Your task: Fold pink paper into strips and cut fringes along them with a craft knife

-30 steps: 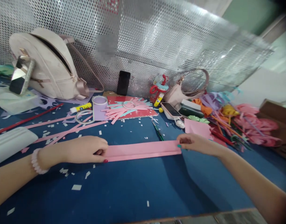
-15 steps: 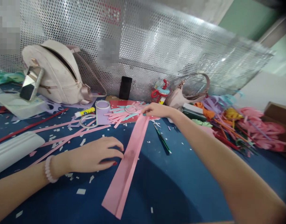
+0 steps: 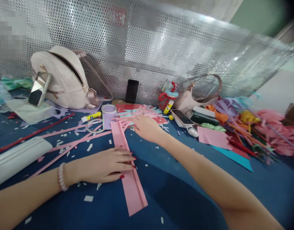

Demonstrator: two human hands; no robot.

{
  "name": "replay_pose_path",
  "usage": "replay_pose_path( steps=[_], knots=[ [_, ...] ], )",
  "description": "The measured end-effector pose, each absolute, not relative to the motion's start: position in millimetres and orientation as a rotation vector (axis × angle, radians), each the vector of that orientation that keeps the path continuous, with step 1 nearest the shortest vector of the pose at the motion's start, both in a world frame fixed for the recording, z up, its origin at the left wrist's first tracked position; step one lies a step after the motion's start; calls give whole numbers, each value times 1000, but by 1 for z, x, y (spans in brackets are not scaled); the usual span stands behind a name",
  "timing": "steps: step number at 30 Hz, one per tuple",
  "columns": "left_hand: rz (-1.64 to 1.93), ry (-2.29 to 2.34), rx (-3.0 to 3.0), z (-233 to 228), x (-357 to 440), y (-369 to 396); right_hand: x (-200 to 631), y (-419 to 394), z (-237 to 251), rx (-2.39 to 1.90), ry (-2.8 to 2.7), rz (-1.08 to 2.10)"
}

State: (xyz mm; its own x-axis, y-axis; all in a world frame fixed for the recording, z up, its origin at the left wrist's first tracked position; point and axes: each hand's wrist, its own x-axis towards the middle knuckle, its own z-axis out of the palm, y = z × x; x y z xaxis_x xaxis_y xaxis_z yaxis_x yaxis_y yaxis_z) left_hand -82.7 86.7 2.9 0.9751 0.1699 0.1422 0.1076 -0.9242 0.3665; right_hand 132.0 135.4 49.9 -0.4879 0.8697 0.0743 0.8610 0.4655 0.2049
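Note:
My left hand [image 3: 103, 166], with a beaded bracelet and red nails, lies with fingers spread flat across a long pink paper strip [image 3: 133, 195]. The strip has a narrow fold along its right side and slants from the middle of the table toward me. Farther off, my right hand [image 3: 147, 127] reaches over the near edge of a pile of cut pink and light-blue paper strips [image 3: 151, 111]. Its fingertips are blurred among the pieces, so I cannot tell whether they grip anything. The folded strip's far end is just left of that hand.
Left of the strip are a tape roll [image 3: 95, 126], a purple paper cylinder [image 3: 109, 116] and a glue stick [image 3: 91, 117]. A backpack [image 3: 62, 80], a leaning phone [image 3: 131, 91] and a handbag [image 3: 187, 99] stand behind. Coloured paper [image 3: 212, 137] lies right; scraps litter the blue table.
The pink strip has swung round, its far end leftward and its near end rightward. My left hand has flattened onto it. My right hand has let go of its far end and moved left.

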Motion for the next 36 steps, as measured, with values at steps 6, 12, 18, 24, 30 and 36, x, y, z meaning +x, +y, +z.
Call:
replay_pose_path(
  steps=[6,12,18,24,30,36],
  knots=[
    [266,196,2764,3,-77,75,216,88,27,2030,2064,316],
    [-10,270,2753,2,-72,61,250,67,10,2050,2021,113],
    [20,318,2732,-1,-72,57,243,13,12,1941,2398,-102],
    [-41,383,2737,-4,-71,56,207,-64,21,1329,2882,-351],
    [-166,421,2756,2,-68,54,188,-89,28,1291,2871,-284],
    [-123,410,2781,0,-69,55,192,-93,21,1410,2928,-159]
  ],
)
